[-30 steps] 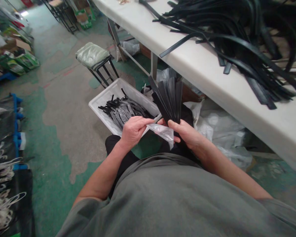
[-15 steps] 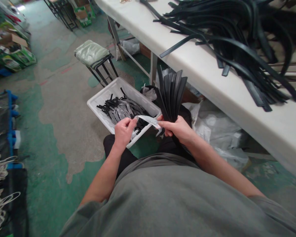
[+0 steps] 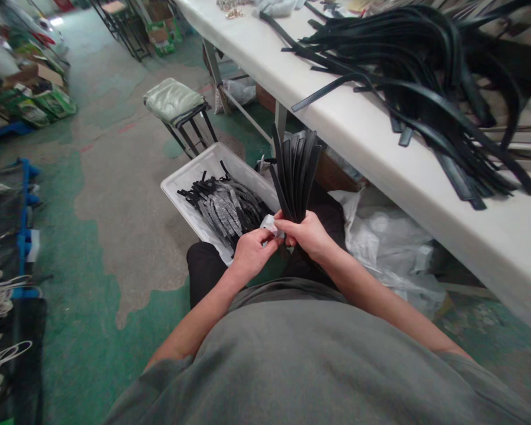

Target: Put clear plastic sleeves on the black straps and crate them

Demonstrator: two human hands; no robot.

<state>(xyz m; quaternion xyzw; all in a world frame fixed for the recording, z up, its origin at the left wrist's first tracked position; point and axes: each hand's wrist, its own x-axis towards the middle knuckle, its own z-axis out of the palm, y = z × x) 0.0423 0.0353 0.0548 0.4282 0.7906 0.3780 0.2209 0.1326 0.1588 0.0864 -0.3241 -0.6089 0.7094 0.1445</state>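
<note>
Black strips (image 3: 295,174) fan toward twelve o'clock, likely because the right hand (image 3: 307,234) clasps them low in closed fingers, while the left hand (image 3: 253,252), at its eight o'clock, pinches white plastic (image 3: 269,224).

A padded stool (image 3: 174,101) stands on patchy green floor (image 3: 75,336).

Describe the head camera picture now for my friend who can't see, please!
A person's right hand grips a fan of black strips while the left hand pinches a crumpled whitish sheet near their base. Beyond the hands stands a white bin holding black and greyish strips. More black strips lie heaped on a white table at the right.
</note>
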